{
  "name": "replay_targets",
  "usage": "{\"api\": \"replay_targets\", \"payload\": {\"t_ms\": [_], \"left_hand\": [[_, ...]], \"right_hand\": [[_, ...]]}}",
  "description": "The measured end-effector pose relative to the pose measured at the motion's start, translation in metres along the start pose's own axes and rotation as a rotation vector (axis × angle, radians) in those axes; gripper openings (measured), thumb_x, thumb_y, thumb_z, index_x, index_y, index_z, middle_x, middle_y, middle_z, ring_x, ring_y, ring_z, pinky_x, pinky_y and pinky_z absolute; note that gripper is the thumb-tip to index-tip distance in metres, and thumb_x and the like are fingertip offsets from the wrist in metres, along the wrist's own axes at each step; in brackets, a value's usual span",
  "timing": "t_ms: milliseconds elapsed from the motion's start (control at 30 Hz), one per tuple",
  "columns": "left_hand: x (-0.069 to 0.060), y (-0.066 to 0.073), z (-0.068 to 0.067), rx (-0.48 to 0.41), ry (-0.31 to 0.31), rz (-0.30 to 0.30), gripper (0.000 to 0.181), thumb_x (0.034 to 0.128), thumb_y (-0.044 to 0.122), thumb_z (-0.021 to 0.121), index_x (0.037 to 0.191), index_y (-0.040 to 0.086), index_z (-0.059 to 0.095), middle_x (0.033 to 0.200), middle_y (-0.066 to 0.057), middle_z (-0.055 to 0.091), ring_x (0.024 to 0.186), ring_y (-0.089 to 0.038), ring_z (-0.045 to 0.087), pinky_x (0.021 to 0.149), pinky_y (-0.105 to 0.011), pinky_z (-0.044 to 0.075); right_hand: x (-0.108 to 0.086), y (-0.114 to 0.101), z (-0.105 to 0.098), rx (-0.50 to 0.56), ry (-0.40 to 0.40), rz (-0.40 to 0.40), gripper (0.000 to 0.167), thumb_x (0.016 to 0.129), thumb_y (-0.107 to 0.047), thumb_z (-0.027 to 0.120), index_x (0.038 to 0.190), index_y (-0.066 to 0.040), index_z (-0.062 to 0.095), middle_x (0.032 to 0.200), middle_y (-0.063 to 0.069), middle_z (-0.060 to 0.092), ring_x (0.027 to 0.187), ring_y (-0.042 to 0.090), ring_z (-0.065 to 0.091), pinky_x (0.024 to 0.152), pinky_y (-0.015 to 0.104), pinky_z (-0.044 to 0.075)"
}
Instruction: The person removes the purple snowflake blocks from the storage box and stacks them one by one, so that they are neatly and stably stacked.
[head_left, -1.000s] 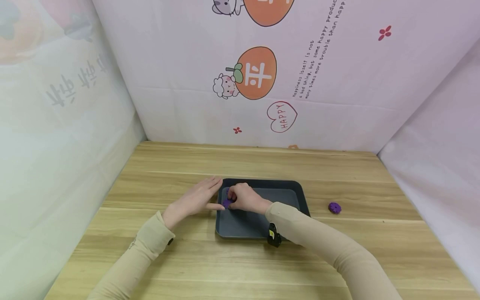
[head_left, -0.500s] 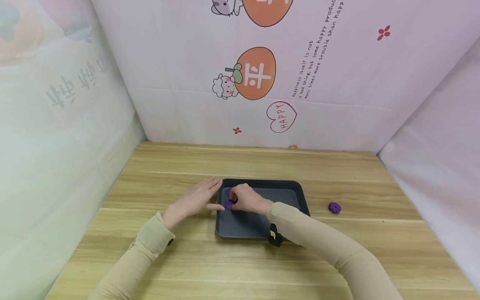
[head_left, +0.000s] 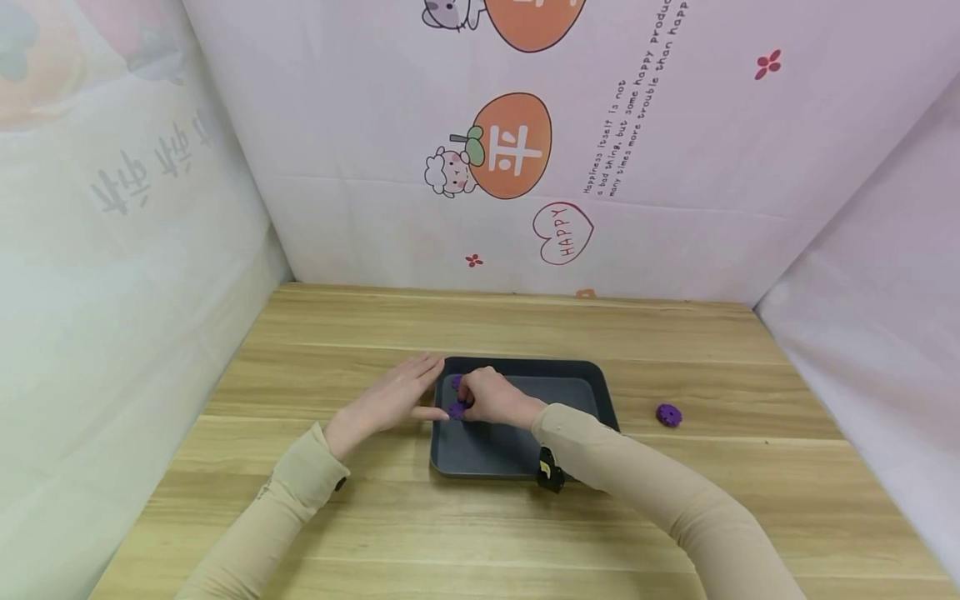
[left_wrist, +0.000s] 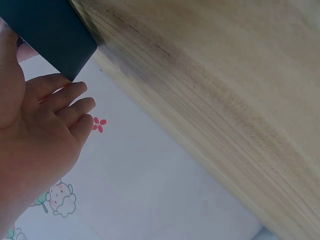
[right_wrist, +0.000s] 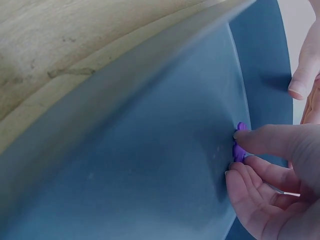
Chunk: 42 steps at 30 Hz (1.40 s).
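Observation:
A dark grey tray (head_left: 487, 458) lies on the table. Inside its left part, my right hand (head_left: 495, 396) pinches a small purple notched disc (head_left: 456, 411) between thumb and fingers. The right wrist view shows this purple piece (right_wrist: 239, 150) low against the tray floor, partly covered by the fingers. Just beyond it in the tray is another purple disc (head_left: 456, 382), half hidden by the hand. My left hand (head_left: 401, 392) rests at the tray's left rim with fingers extended. In the left wrist view, its fingertips touch the outer side of the tray (left_wrist: 55, 35).
Right of the tray, a purple notched disc (head_left: 669, 416) lies on the wooden table (head_left: 360, 517). A printed white cloth (head_left: 375, 225) hangs behind the table, and white cloth also stands along both sides.
My right hand and the pinched disc have shifted very slightly to the right, showing a bit more of the far disc. The left hand stays at the rim.

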<state>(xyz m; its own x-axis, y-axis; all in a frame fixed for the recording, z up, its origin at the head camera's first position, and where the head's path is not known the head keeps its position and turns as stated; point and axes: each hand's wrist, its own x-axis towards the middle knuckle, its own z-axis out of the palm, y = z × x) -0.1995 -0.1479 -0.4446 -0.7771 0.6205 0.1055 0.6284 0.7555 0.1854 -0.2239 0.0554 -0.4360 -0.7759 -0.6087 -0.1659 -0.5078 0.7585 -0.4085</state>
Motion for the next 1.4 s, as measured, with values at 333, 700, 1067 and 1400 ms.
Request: {"api": "replay_targets", "payload": {"t_ms": [333,700,1067,1400], "left_hand": [[0.0001,-0.0001,-0.0013,0.016,0.014,0.012,0.083,0.0904,0.049,0.066,0.145,-0.009,0.043,0.153,-0.027,0.041,0.144,-0.043,0.039,0.118,-0.054,0.038],[0.0002,-0.0012,-0.0009,0.018,0.01,0.004,0.083,0.0904,0.051,0.065,0.146,-0.007,0.042,0.153,-0.026,0.041,0.144,-0.042,0.039,0.118,-0.053,0.038],[0.0003,-0.0011,-0.0011,0.015,0.003,-0.002,0.084,0.0904,0.052,0.065,0.146,-0.007,0.042,0.154,-0.025,0.041,0.144,-0.042,0.038,0.118,-0.053,0.037],[-0.0001,-0.0003,-0.0004,0.01,-0.004,-0.006,0.085,0.0901,0.051,0.066,0.147,-0.007,0.041,0.154,-0.025,0.04,0.145,-0.041,0.037,0.119,-0.053,0.036]], "right_hand": [[-0.0005,-0.0042,0.0002,-0.042,0.018,-0.02,0.019,0.084,-0.011,0.078,0.097,0.002,0.072,0.094,0.014,0.07,0.076,0.017,0.064,0.069,0.03,0.06],[-0.0009,-0.0048,0.0002,-0.087,0.008,-0.023,0.02,0.083,-0.011,0.078,0.095,-0.001,0.065,0.088,0.008,0.063,0.076,0.016,0.05,0.063,0.026,0.048],[-0.0017,-0.0046,-0.0008,-0.061,-0.001,-0.038,0.019,0.083,-0.011,0.078,0.095,0.001,0.068,0.084,0.007,0.065,0.066,0.011,0.051,0.057,0.021,0.046],[-0.0032,0.0035,-0.0021,-0.006,-0.008,0.004,0.025,0.082,-0.014,0.08,0.101,0.001,0.071,0.095,0.01,0.073,0.075,0.011,0.065,0.071,0.028,0.061]]}}
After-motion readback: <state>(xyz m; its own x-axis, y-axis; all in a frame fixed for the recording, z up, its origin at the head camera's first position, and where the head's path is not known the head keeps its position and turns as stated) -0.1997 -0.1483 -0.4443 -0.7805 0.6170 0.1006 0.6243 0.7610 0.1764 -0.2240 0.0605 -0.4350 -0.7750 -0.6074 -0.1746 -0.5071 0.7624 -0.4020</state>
